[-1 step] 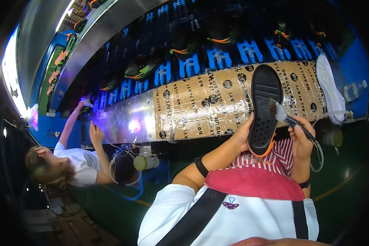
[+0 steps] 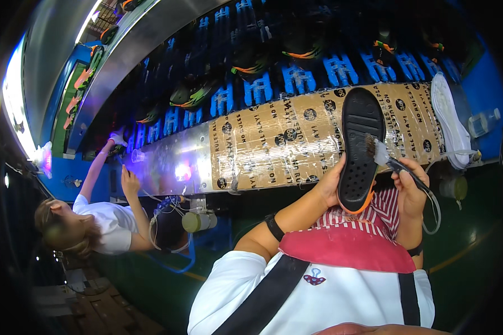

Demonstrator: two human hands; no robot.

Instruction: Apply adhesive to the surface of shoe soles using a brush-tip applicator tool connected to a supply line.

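Observation:
A black shoe sole (image 2: pixel 359 162) with an orange edge at its lower end stands nearly upright before me, its face with the small holes and grooves toward me. My left hand (image 2: pixel 331 183) grips its lower left edge. My right hand (image 2: pixel 412 187) is closed round the dark handle of a brush (image 2: pixel 397 166), from which a clear tube loops down. The brush's brown bristles lie over the sole's right edge near mid-length; whether they touch it I cannot tell.
Cardboard under clear film (image 2: pixel 279 142) covers the bench ahead. Behind it run blue racks (image 2: pixel 299 80) with dark shoes. At right are a long white item (image 2: pixel 450 120) and a clear plastic bottle (image 2: pixel 484 123). A co-worker (image 2: pixel 109 226) reaches in at left, beside a round canister (image 2: pixel 199 221).

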